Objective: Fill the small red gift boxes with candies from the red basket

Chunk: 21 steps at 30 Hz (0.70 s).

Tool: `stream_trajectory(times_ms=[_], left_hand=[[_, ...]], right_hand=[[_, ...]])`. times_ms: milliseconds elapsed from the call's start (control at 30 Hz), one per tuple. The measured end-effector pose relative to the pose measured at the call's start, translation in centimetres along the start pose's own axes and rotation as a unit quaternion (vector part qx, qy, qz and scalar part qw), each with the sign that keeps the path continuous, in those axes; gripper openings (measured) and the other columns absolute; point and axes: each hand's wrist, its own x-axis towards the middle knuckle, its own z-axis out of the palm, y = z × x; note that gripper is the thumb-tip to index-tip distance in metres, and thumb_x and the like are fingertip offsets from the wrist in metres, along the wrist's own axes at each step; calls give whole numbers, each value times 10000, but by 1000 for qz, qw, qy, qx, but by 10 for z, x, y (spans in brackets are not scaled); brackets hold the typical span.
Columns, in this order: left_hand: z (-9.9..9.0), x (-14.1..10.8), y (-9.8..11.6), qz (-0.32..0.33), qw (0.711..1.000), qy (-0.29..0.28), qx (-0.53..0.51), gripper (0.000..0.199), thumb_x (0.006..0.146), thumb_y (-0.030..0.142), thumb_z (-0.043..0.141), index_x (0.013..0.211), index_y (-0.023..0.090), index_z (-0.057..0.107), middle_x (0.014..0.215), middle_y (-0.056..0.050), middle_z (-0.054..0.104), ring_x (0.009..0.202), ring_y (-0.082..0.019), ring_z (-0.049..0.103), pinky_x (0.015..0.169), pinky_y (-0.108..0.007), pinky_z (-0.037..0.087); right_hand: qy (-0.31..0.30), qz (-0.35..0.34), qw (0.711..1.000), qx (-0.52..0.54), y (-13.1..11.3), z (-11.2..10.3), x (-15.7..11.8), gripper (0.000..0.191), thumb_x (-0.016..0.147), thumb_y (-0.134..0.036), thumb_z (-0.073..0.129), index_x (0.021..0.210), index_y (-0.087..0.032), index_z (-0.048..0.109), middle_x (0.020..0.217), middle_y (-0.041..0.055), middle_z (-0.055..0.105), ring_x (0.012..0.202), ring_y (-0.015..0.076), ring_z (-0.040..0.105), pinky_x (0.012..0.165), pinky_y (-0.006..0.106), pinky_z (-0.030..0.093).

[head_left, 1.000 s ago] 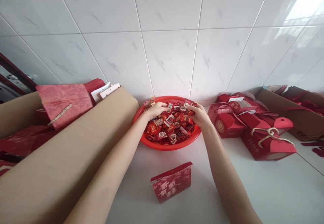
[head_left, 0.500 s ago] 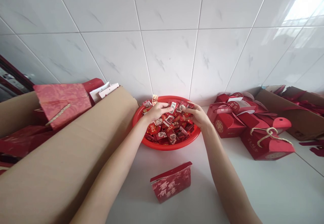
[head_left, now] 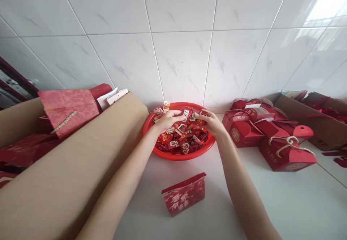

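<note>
A red plastic basket (head_left: 180, 157) full of wrapped candies (head_left: 173, 145) stands against the tiled wall. Over its left part, my left hand (head_left: 166, 121) is closed, thumb and fingers on a candy with a white label (head_left: 185, 114). My right hand (head_left: 214, 123) comes in from the right and pinches a red candy with a pale printed patch (head_left: 194, 116). The two held candies are side by side above the pile. Some fingertips of both hands are hidden. Nearer me, between my forearms, a red patterned paper bag or box (head_left: 184, 197) stands on the white surface.
A large cardboard box (head_left: 89, 153) with red paper bags (head_left: 72, 108) fills the left side. Several red gift boxes (head_left: 288, 149), one tied with cord, stand at the right. Behind them is another cardboard box (head_left: 303, 122) with red items. White tiles (head_left: 181, 63) rise behind the basket.
Both hands stay almost where they were, with the same candies at their fingers. The whole view has shifted very slightly.
</note>
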Motion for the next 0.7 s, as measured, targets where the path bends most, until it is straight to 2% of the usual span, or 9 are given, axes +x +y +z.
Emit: stream_trajectory(times_ms=[67, 167, 333, 433, 533, 600, 633, 700], left_hand=[[3, 1, 2, 18, 1000, -6, 0, 507, 657, 459, 842, 1044, 157, 717, 960, -66, 746, 976, -236, 672, 921, -380, 506], [7, 4, 2, 15, 999, 19, 30, 567, 655, 417, 849, 1128, 148, 690, 928, -63, 736, 941, -231, 677, 908, -386, 514], [11, 1, -1, 23, 996, 16, 82, 493, 728, 394, 795, 1142, 148, 685, 983, -77, 726, 985, -247, 674, 912, -391, 532], [13, -16, 9, 43, 989, 53, 128, 510, 764, 381, 761, 1220, 187, 642, 1111, -79, 703, 1045, -245, 654, 900, -364, 543], [13, -53, 35, 69, 985, 63, 144, 405, 823, 417, 696, 1168, 211, 650, 1200, -72, 674, 1046, -231, 653, 887, -335, 546], [12, -87, 58, 80, 984, 6, 157, 271, 860, 450, 657, 995, 220, 707, 1104, -61, 702, 1020, -231, 668, 895, -329, 538], [12, -106, 69, 74, 980, -49, 179, 219, 861, 443, 667, 901, 238, 731, 1120, -50, 706, 1080, -240, 657, 941, -326, 519], [14, -141, 88, 53, 960, -164, 223, 131, 768, 416, 780, 791, 288, 771, 1240, -14, 689, 1171, -260, 633, 1016, -318, 478]], right_hand=[[-3, 3, 1000, -5, 0, 0, 0, 412, 567, -326, 912, 918, -207, 734, 863, 22, 747, 757, 182, 706, 543, 248, 603], [-2, -4, 1000, -4, 0, 0, -1, 451, 559, -332, 917, 943, -198, 722, 863, 19, 743, 746, 173, 700, 541, 241, 590], [2, -8, 1000, 0, 0, 2, -1, 438, 539, -328, 923, 873, -207, 667, 772, -30, 714, 628, 129, 658, 461, 197, 520], [-13, -7, 1000, -1, -4, 6, -4, 427, 543, -316, 919, 855, -212, 647, 761, -38, 709, 588, 117, 641, 451, 193, 506], [-35, -13, 999, 1, -13, 13, -11, 396, 562, -320, 911, 843, -208, 655, 718, -34, 697, 572, 123, 639, 470, 208, 511], [-43, -26, 999, 3, -21, 17, -16, 365, 575, -317, 906, 823, -203, 664, 706, -28, 693, 578, 131, 642, 487, 217, 520], [-46, -33, 998, 3, -25, 19, -19, 350, 585, -316, 902, 819, -201, 669, 712, -24, 696, 583, 133, 644, 488, 219, 520], [-57, -45, 997, 0, -34, 23, -27, 320, 608, -316, 891, 813, -203, 673, 717, -22, 696, 571, 131, 636, 463, 216, 502]])
